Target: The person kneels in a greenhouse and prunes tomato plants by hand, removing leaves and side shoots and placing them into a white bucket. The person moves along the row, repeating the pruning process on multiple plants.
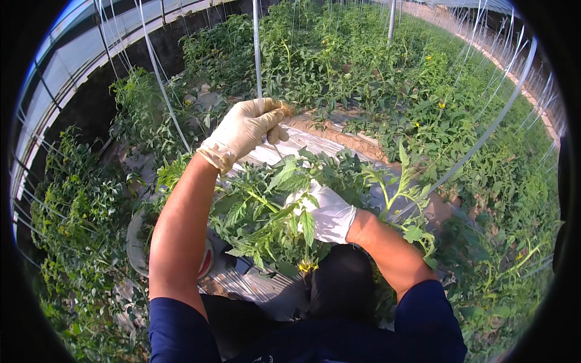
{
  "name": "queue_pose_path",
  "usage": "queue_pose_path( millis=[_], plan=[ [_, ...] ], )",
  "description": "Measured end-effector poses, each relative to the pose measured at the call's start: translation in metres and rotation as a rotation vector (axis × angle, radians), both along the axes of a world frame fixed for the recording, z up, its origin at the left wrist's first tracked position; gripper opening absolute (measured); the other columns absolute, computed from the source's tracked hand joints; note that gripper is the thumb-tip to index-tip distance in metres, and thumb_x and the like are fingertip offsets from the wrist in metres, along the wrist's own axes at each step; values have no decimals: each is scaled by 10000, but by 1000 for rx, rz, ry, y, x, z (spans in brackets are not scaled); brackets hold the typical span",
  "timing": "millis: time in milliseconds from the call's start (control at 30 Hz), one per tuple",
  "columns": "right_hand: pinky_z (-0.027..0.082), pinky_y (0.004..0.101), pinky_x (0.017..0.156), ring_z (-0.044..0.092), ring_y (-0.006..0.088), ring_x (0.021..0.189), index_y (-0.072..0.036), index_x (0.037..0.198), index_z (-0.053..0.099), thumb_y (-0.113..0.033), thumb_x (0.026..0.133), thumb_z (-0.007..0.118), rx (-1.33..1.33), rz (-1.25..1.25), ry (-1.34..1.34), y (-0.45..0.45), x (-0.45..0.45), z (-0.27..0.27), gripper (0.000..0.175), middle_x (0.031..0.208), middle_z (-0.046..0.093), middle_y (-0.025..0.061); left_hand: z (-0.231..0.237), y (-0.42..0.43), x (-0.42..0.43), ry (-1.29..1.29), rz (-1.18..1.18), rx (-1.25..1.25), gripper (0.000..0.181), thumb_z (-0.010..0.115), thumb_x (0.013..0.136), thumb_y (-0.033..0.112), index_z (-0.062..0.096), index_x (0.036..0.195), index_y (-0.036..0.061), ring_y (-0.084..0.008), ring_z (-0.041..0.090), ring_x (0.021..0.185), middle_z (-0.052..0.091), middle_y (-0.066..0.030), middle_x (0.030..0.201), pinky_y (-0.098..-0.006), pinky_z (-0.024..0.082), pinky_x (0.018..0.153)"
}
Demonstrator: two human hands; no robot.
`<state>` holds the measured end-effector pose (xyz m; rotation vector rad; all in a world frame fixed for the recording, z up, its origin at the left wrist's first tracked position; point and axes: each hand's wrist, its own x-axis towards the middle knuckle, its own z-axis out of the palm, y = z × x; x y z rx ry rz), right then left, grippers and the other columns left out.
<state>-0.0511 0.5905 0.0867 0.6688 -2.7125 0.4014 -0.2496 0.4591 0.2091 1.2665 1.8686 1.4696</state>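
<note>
My left hand [247,129], in a pale, stained glove, is raised over a tomato plant [277,211] and pinches a white hanging string [257,54]. Below the fingers, a short length of string runs down toward the leaves. My right hand [324,213], in a white glove, reaches in among the plant's leaves at about mid-height. Foliage covers its fingers, so I cannot tell what they grip. Yellow flowers [307,266] hang low on this plant, near my dark-clad knee [342,281].
A pale bucket [136,247] stands left, partly behind my left forearm. Another string [488,129] slants down at right to a leafy shoot [392,195]. Plastic mulch film [263,290] covers the ground. Tomato rows [327,59] stretch ahead, with a metal post [392,20] among them.
</note>
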Motion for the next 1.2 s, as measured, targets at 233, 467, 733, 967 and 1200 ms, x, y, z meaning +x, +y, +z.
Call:
queue_pose_path(
  millis=[233, 467, 733, 967, 1200],
  plan=[
    [597, 367, 906, 747, 194, 971, -56, 1248, 783, -104, 1004, 743, -526, -350, -47, 79, -8, 28, 251, 1125, 823, 77, -70, -18, -6, 44, -44, 96, 345, 579, 1192, 263, 727, 1335, -15, -164, 747, 1009, 796, -81, 1026, -353, 586, 981],
    [582, 352, 809, 714, 128, 862, -42, 1124, 824, -207, 950, 833, -651, -540, -291, 93, -40, 31, 240, 973, 828, 73, -60, -15, 26, 348, -101, -199, 453, 516, 1199, 364, 760, 1070, 5, -205, 687, 1095, 758, -65, 1053, -375, 507, 1016],
    [586, 347, 843, 730, 161, 909, -34, 1158, 800, -220, 946, 889, -731, -182, -84, 114, -50, 21, 296, 1017, 812, 75, -21, -48, 52, -68, -409, 260, 805, 509, 1083, 752, 760, 982, -7, -291, 712, 920, 766, -145, 994, -510, 506, 1126],
    [599, 415, 863, 730, 306, 918, 39, 1159, 753, -166, 914, 781, -202, -369, 227, 130, -81, -11, 321, 987, 769, 158, -5, -24, 86, -194, -317, 511, 1203, 916, 905, 478, 214, 1802, 91, -320, 590, 1472, 258, -131, 1851, -471, 487, 1196],
    [603, 344, 787, 726, 139, 837, -40, 1071, 829, -150, 849, 967, -1078, -487, -324, 114, -111, -14, 284, 979, 828, 55, -13, -29, 74, 77, -5, 495, 1165, 959, 888, 420, 290, 1782, 92, -304, 595, 1466, 323, -131, 1820, -483, 484, 1209]
  ],
)
